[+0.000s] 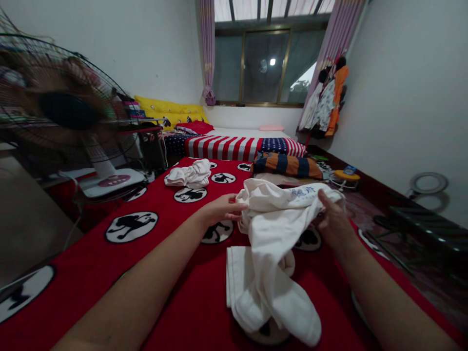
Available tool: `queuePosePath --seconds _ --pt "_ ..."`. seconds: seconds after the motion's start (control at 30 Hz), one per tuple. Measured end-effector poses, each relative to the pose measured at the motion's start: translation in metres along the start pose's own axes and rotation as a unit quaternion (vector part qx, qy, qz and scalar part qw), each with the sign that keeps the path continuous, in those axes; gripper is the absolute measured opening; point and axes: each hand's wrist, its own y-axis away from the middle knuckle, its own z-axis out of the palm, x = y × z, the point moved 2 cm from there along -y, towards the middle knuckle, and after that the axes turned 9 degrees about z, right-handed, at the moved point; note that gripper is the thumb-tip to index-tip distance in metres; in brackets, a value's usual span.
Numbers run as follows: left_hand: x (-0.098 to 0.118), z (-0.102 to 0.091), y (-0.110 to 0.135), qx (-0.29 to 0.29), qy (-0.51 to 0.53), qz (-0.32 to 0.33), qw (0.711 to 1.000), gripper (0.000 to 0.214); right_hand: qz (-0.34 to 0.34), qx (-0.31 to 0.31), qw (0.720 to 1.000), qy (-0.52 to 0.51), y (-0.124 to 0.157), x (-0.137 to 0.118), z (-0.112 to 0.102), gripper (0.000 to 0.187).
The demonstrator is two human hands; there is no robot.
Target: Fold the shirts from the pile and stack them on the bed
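Both hands hold up a loose white cloth (280,219) printed with blue characters along its upper edge; whether it is a garment or a towel I cannot tell. My left hand (222,209) pinches the cloth's left corner between thumb and fingers. At the right end, my right hand (332,222) grips it with the thumb on top and the fingers partly hidden behind. The cloth's lower part hangs in folds toward the bed, over a folded white cloth (236,273) lying on the red bedspread (175,287). A crumpled white cloth (190,174) lies farther back on the left.
Beyond the bedspread's far right corner lies an orange-and-navy striped cloth (285,165). An electric fan (69,109) stands at left. Across the back is another bed with a striped cover (223,147). On the right are a small orange-topped stool (346,176) and a dark bench (435,224).
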Motion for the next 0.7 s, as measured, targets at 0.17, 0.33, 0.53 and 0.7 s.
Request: queuePosePath --seconds 0.17,0.33,0.53,0.7 --pt "-0.010 0.012 0.004 0.000 -0.176 0.001 0.984 0.055 -0.017 -0.042 0.939 0.342 0.010 0.009 0.007 0.076" --pt "0.006 -0.003 0.005 -0.086 -0.122 0.013 0.989 0.040 0.118 -0.265 0.891 0.350 0.027 0.004 0.010 0.063" --pt "0.048 -0.027 0.017 -0.080 0.001 0.122 0.989 0.030 0.135 -0.252 0.946 0.151 0.030 -0.013 0.001 0.059" --pt "0.064 -0.029 0.013 0.069 0.078 0.286 0.953 0.036 -0.065 -0.131 0.979 0.141 0.017 -0.010 0.012 0.051"
